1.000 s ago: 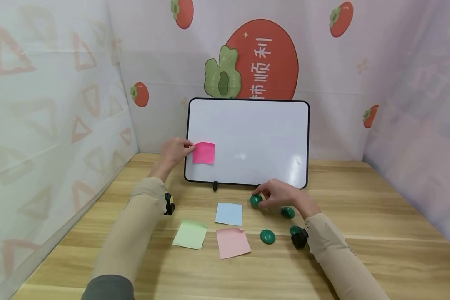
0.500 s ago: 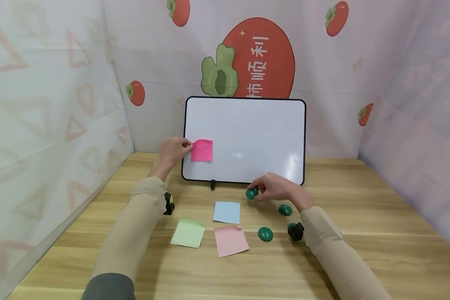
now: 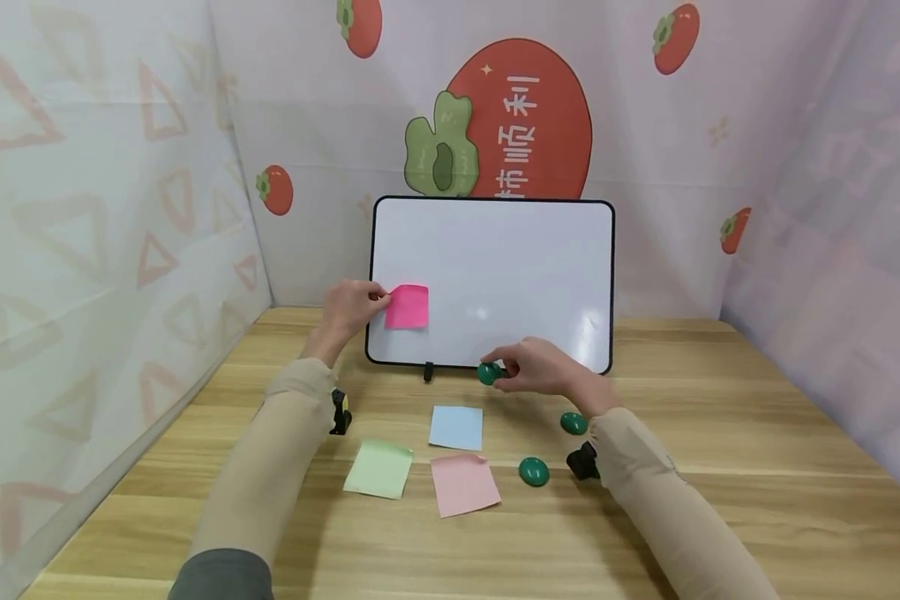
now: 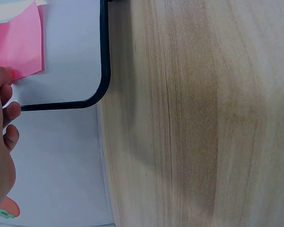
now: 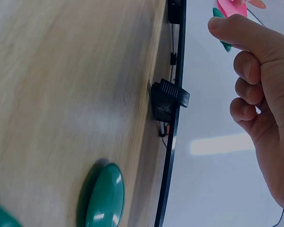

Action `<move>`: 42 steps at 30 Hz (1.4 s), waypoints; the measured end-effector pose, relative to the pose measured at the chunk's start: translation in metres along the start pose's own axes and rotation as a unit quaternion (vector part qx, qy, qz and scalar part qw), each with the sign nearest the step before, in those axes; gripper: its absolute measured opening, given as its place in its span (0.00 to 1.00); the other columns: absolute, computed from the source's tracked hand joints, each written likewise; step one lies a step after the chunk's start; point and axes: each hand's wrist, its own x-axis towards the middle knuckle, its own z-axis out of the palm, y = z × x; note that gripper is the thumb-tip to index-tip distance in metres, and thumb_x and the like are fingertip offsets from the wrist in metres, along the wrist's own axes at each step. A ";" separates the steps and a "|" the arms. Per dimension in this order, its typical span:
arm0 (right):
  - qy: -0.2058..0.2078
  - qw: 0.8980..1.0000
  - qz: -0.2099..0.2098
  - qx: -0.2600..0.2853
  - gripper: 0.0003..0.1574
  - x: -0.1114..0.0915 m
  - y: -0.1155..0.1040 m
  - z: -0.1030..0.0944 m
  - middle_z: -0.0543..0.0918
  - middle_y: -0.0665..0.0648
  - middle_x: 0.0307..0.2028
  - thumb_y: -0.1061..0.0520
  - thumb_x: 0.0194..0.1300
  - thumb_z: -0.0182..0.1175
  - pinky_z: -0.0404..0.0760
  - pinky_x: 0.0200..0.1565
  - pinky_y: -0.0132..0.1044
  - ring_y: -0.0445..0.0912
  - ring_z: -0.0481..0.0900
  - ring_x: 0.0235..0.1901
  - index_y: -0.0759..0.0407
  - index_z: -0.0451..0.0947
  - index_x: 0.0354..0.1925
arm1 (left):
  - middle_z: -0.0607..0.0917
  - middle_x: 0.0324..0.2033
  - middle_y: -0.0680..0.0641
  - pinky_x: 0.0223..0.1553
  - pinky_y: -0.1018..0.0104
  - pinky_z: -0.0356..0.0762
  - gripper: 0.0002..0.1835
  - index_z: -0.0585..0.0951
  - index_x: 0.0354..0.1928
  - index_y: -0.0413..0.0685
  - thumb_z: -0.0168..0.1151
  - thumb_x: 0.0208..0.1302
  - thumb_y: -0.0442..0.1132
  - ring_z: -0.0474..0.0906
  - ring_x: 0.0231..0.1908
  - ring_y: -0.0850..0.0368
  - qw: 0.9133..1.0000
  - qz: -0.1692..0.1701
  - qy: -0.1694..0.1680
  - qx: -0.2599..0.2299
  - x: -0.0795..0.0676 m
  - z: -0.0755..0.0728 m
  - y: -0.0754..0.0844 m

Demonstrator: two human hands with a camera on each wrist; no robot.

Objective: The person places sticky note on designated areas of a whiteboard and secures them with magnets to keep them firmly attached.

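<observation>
My left hand (image 3: 351,308) pinches the upper left corner of a bright pink sticky note (image 3: 408,307), which lies against the lower left of the whiteboard (image 3: 510,275). In the left wrist view the note's (image 4: 22,42) near edge stands slightly off the board, with a shadow beside it. Between thumb and fingers my right hand (image 3: 542,367) holds a round green magnet (image 3: 488,372) in front of the board's bottom edge. The right wrist view shows that magnet (image 5: 222,29) edge-on past the thumb, its middle partly hidden.
Two green magnets, one farther back (image 3: 573,423) and one nearer (image 3: 534,472), lie on the wooden table. Blue (image 3: 456,427), green (image 3: 379,469) and pale pink (image 3: 465,485) sticky notes lie left of them. Black feet (image 5: 166,100) support the whiteboard.
My right hand has lifted the green magnet up and leftward from over the table to the whiteboard's lower edge. The left hand and the bright pink sticky note have stayed about where they were.
</observation>
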 end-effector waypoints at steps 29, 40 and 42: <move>0.188 0.957 -0.124 -0.183 0.25 0.069 -0.024 0.000 0.76 0.48 0.16 0.53 0.61 0.70 0.70 0.23 0.30 0.37 0.66 0.16 0.56 0.81 0.56 | 0.89 0.28 0.45 0.30 0.61 0.76 0.08 0.90 0.34 0.43 0.65 0.63 0.39 0.83 0.28 0.52 1.000 0.017 0.017 -0.005 -0.007 0.001 -0.007; 0.244 0.941 -0.149 -0.180 0.27 0.093 -0.026 0.003 0.76 0.49 0.15 0.54 0.59 0.72 0.71 0.21 0.30 0.39 0.68 0.14 0.57 0.79 0.56 | 0.89 0.29 0.45 0.30 0.64 0.75 0.09 0.89 0.36 0.43 0.65 0.65 0.40 0.81 0.28 0.53 1.000 0.024 0.003 -0.001 -0.002 0.000 -0.002; 0.240 0.942 -0.149 -0.182 0.26 0.096 -0.028 0.004 0.76 0.49 0.15 0.54 0.59 0.71 0.71 0.21 0.30 0.39 0.68 0.14 0.56 0.79 0.56 | 0.89 0.29 0.45 0.29 0.64 0.75 0.09 0.89 0.35 0.42 0.65 0.65 0.40 0.81 0.27 0.53 1.000 0.029 0.007 -0.004 -0.003 0.000 -0.002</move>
